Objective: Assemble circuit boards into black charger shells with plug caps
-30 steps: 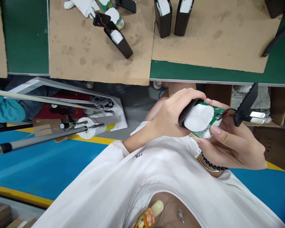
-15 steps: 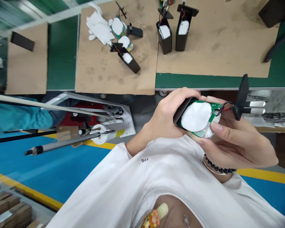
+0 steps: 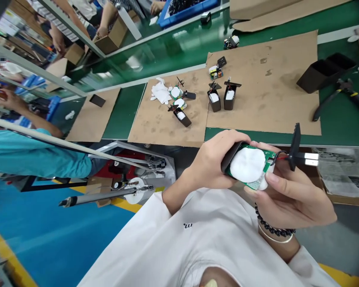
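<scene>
In the head view, our left hand (image 3: 211, 159) grips the black case (image 3: 229, 158), and our right hand (image 3: 290, 191) pinches the circuit board (image 3: 268, 154) at its mouth, held before our shirt (image 3: 221, 231). The board, with its white pad (image 3: 247, 164), sits partly inside, so we judge the insertion half done. The plug cap (image 3: 294, 147) stands outside on its wires (image 3: 280, 156), not yet fitted. On the cardboard (image 3: 257, 113), two upright cases (image 3: 215, 106) hold white-padded contents, caps likewise unseated.
</scene>
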